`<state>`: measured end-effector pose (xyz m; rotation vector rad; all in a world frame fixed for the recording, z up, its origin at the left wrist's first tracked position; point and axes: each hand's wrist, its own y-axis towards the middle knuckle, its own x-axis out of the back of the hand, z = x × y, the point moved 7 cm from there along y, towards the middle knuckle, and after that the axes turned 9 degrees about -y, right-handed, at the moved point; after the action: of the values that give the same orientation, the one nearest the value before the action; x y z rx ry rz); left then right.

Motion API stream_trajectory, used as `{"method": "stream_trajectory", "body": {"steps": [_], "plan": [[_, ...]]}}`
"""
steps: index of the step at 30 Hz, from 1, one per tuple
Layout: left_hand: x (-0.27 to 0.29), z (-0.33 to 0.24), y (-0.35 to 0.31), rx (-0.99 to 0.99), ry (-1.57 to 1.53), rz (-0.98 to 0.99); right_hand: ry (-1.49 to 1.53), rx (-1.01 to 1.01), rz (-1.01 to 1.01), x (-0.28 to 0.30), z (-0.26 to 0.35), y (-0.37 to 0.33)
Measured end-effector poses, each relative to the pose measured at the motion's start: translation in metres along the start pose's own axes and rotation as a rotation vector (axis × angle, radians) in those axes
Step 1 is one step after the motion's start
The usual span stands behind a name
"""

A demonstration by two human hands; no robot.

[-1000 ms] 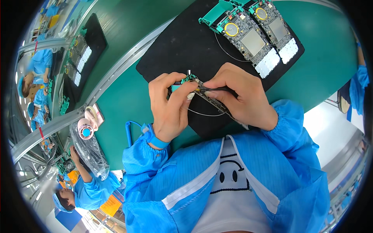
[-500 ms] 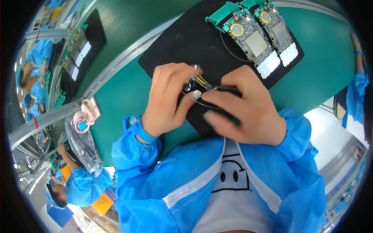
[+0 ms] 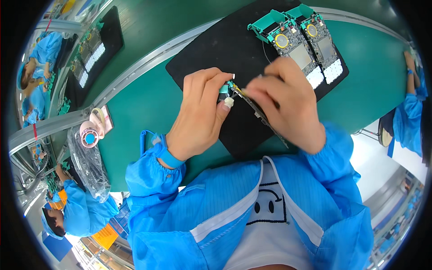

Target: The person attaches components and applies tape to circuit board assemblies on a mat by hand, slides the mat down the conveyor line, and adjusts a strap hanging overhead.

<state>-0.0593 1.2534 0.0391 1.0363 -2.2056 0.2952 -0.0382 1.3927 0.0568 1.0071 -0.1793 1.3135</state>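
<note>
A circuit board (image 3: 263, 118) is held tilted on edge, so mostly its thin side shows. My left hand (image 3: 195, 114) grips its far end, where a green plastic part (image 3: 224, 89) sticks out; the fingers are closed around that end. Against the left thumb sits a small white lump (image 3: 229, 102), whose kind I cannot tell. My right hand (image 3: 290, 103) is just right of the board's yellow-edged top, fingertips pinched together and slightly blurred. What the right fingers hold, if anything, is hidden.
Two circuit boards (image 3: 300, 56) with green plastic holders (image 3: 272, 21) lie on the black mat (image 3: 211, 45) at the far right. Left on the green table are a pink-and-white roll (image 3: 90, 137) and a clear plastic bag (image 3: 87, 162). Co-workers (image 3: 90, 207) in blue are at both sides.
The board now shows as a long edge slanting toward me. My right hand has moved up and its fingers have come together near the board's top. My left hand has kept its grip.
</note>
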Motion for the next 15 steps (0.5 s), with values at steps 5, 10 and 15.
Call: {"method": "stream_trajectory", "body": {"steps": [5,10,15], "plan": [[-0.002,0.001,-0.001,-0.035,-0.029,-0.137,0.221,-0.291,0.054,-0.025,-0.029,-0.010],[-0.010,0.024,-0.020,-0.139,-0.303,-0.316,0.518,-0.484,0.227,-0.031,-0.031,-0.025],[-0.019,0.028,-0.018,-0.125,-0.071,-0.258,0.157,-0.175,0.117,-0.025,-0.020,-0.038]]}}
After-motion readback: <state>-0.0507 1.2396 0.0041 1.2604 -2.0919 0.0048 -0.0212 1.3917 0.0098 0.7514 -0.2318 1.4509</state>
